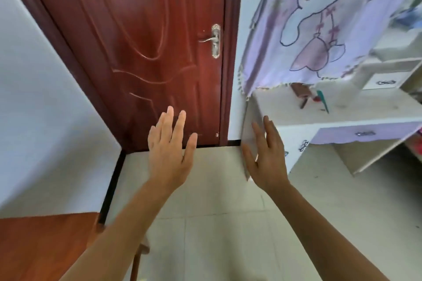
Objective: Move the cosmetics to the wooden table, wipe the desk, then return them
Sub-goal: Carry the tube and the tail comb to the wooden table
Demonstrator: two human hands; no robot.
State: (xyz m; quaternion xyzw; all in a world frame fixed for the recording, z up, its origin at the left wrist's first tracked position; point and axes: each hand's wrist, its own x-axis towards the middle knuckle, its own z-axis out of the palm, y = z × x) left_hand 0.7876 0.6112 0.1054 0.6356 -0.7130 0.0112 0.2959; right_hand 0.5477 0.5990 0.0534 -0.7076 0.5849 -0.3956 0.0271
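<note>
My left hand [170, 146] and my right hand [268, 157] are both raised in front of me with straight fingers, holding nothing. The white desk [356, 109] stands at the right, its left corner just beyond my right hand. On its top lie a small brown item [301, 92], a red item [316, 98] and a teal comb-like stick [323, 99]. The corner of the wooden table [45, 244] shows at the lower left, below my left forearm.
A dark red door [141, 52] with a metal handle [213, 40] is straight ahead. A lilac cartoon cloth [319, 18] hangs over the desk's upper part. White drawers [383, 81] sit behind the desktop. Pale floor tiles [217, 223] lie between table and desk.
</note>
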